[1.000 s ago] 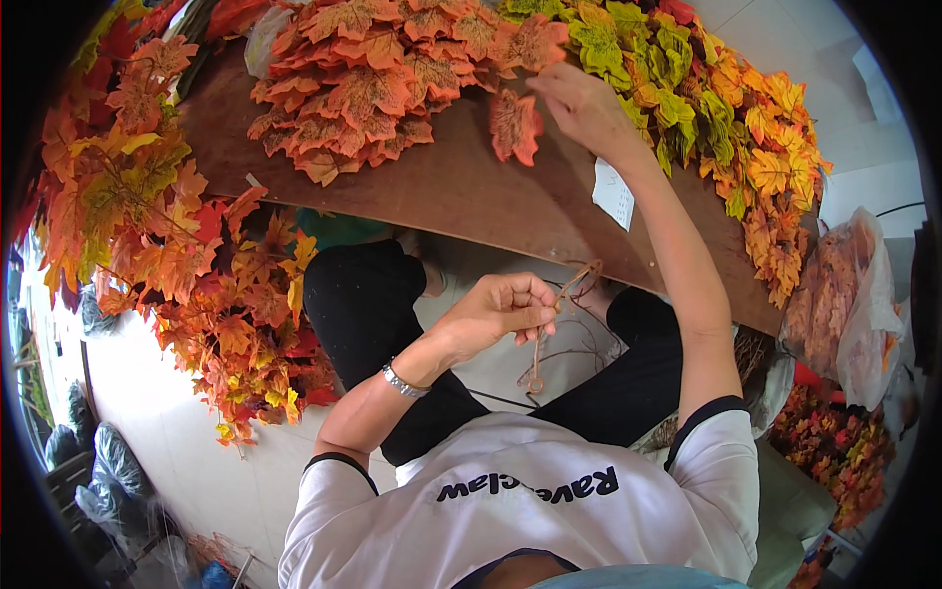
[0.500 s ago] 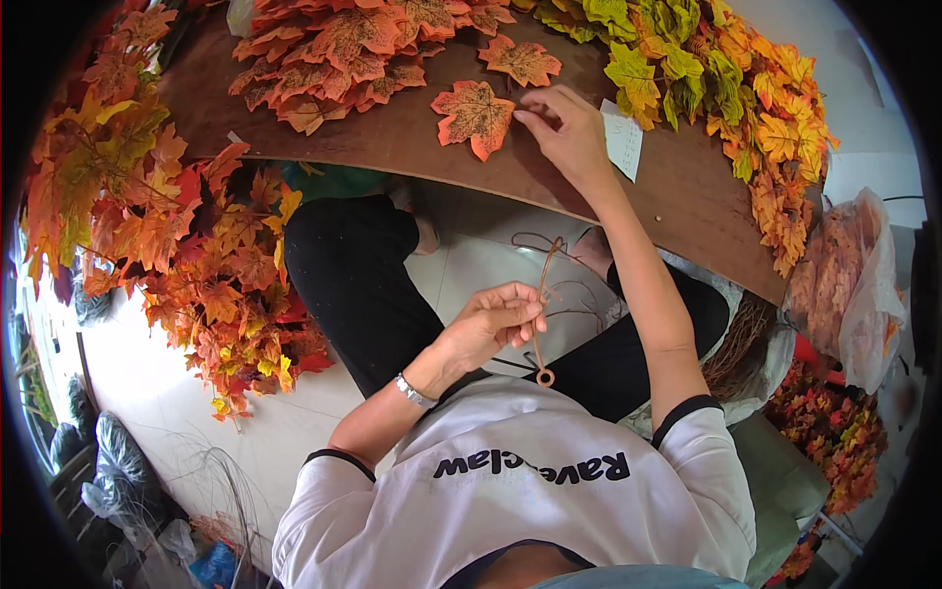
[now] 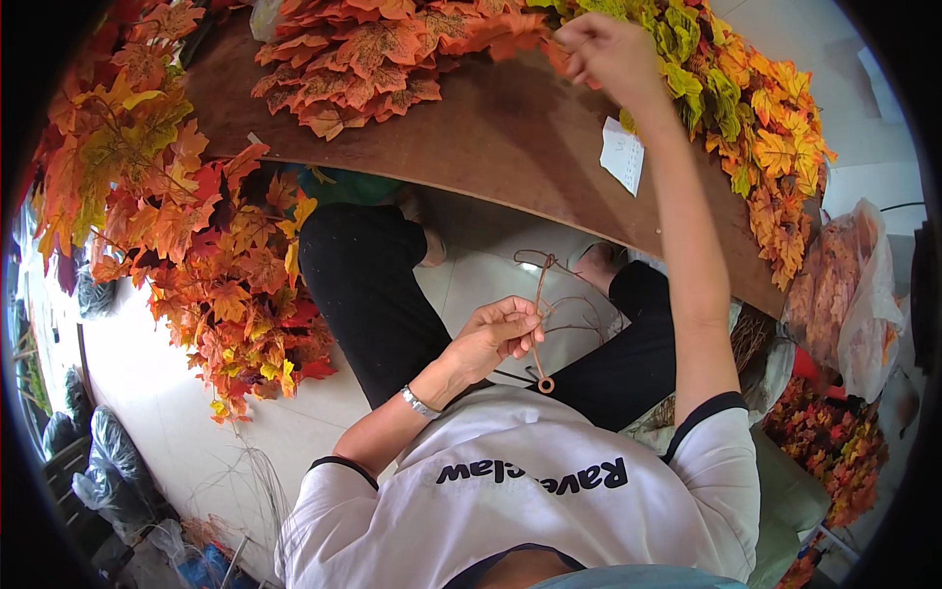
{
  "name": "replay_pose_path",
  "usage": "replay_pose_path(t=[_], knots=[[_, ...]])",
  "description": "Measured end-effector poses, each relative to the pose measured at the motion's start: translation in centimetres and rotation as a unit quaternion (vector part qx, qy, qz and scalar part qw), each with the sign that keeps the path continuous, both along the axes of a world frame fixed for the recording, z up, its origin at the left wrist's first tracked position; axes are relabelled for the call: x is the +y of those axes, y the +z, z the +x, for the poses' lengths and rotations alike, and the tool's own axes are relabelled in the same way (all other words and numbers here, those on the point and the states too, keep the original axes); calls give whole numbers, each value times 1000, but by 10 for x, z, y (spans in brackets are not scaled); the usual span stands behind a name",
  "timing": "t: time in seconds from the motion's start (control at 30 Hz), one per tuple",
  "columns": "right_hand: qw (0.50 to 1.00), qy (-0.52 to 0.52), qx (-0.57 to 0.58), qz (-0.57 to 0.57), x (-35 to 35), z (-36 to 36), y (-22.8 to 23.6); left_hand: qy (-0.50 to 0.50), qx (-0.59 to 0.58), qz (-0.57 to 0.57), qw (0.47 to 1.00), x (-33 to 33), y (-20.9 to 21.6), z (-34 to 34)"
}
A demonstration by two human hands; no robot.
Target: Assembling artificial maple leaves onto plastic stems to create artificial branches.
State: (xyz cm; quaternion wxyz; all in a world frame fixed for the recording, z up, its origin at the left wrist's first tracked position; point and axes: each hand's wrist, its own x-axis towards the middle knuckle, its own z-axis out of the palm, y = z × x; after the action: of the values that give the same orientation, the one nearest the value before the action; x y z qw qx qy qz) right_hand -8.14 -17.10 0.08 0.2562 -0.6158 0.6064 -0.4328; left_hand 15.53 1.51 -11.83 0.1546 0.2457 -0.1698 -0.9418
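Note:
In my left hand (image 3: 502, 332) is a thin brown artificial stem (image 3: 541, 285), pinched between thumb and fingers. It stands roughly upright, with a small ring at its lower end and several wiry branches spreading from its upper part. My right hand (image 3: 613, 61) is raised over the far side of the board, fingers closed and blurred by motion. Orange artificial maple leaves (image 3: 508, 37), smeared too, hang from its fingertips; how many I cannot tell. Left of them lies a large pile of orange speckled leaves (image 3: 368, 54).
The brown board (image 3: 471, 147) carries a white paper slip (image 3: 621, 157) and yellow-green leaves (image 3: 677, 39), with yellow-orange ones (image 3: 780, 147) along its right edge. Leafy autumn branches (image 3: 231, 265) hang at left. A clear bag of leaves (image 3: 849, 294) sits at right.
My right hand has lifted up and away across the board, and the two orange leaves that lay beside it have left their spot. My left hand with the stem has hardly moved.

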Motion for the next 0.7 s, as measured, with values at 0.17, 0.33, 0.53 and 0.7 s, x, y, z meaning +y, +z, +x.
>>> replay_pose_path(t=[0.17, 0.33, 0.53, 0.7], knots=[[974, 112, -100, 169, -35, -24, 31, -8, 1, -10, 1000, 1, -1, -8], [929, 96, -177, 310, -51, -32, -12, -11, 7, -29, 999, 3, -1, -9], [913, 49, -270, 303, -31, -37, -21, -3, -3, -33, 999, 3, 0, -3], [915, 48, -339, 212, 30, -37, 5, 15, 2, -42, 999, -3, 7, -7]])
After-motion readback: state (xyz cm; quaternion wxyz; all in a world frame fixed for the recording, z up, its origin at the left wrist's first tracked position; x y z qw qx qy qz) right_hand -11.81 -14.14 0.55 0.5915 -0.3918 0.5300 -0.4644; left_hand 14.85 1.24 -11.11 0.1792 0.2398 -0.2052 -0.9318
